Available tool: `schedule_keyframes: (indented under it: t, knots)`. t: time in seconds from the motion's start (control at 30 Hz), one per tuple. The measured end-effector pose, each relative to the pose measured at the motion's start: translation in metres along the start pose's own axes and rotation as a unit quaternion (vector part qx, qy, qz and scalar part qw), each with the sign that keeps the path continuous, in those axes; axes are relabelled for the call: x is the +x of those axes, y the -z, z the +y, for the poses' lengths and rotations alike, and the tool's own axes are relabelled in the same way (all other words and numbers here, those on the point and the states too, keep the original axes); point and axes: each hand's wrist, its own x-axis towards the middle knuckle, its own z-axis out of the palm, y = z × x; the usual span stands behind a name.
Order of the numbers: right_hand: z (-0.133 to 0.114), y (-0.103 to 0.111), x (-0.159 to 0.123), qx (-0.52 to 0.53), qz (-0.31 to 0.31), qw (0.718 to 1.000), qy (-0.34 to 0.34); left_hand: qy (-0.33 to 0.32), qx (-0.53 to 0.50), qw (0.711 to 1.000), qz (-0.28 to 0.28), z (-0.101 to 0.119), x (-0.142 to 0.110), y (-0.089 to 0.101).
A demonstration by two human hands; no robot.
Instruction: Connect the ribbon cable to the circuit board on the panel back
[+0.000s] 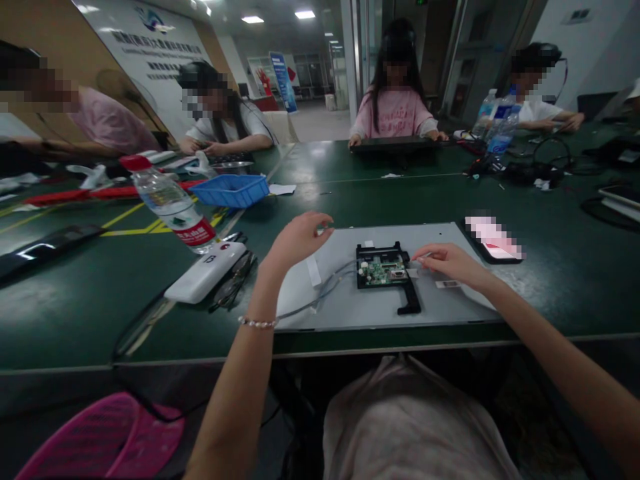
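A flat grey panel [360, 313] lies on the table in front of me. On its middle sits a black plastic frame [411, 299] holding a green circuit board [383, 273]. Grey cables [327, 290] run left from the board, passing a white strip [313, 272]. My left hand [300, 239] hovers over the panel's far left corner, fingers bent and thumb apart, with nothing visible in it. Beside the frame's right edge, my right hand [447, 261] has thumb and forefinger pinched together. Whatever lies between those fingertips is too small to make out.
Left of the panel are a white power bank [207, 272], a water bottle [173, 207] and a blue tray [230, 191]. A phone [493, 240] lies right of the panel. Several people sit around the green table [575, 280]. A pink basket [115, 433] is below its edge.
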Motion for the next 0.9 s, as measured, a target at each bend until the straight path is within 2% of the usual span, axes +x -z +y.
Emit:
schedule_keyframes:
  t: [0.17, 0.3, 0.4, 0.53, 0.67, 0.77, 0.9]
  knots:
    - [0.002, 0.000, 0.000, 0.000, -0.020, 1.000, 0.012, 0.043, 0.016, 0.995, -0.087, -0.039, -0.017, -0.009]
    - [0.006, 0.001, 0.002, 0.003, -0.036, 0.999, 0.010, 0.043, -0.026, 0.985, -0.163, -0.048, -0.020, -0.010]
    - [0.005, 0.000, 0.001, 0.010, -0.043, 0.999, 0.007, 0.042, -0.065, 0.981, -0.177, -0.045, -0.021, -0.005]
    - [0.000, 0.000, -0.001, 0.023, -0.038, 0.999, 0.004, 0.077, -0.185, 0.968, -0.150, -0.032, -0.026, 0.008]
    - [-0.006, 0.004, -0.002, 0.028, -0.017, 0.999, 0.008, 0.080, -0.290, 0.945, -0.131, -0.012, -0.030, 0.017]
    - [-0.014, 0.003, -0.005, -0.010, 0.014, 0.999, 0.041, 0.085, -0.276, 0.946, -0.145, -0.002, -0.031, 0.014]
    - [-0.037, -0.018, -0.017, -0.061, 0.028, 0.991, 0.115, 0.085, -0.146, 0.974, -0.154, 0.003, -0.036, 0.004]
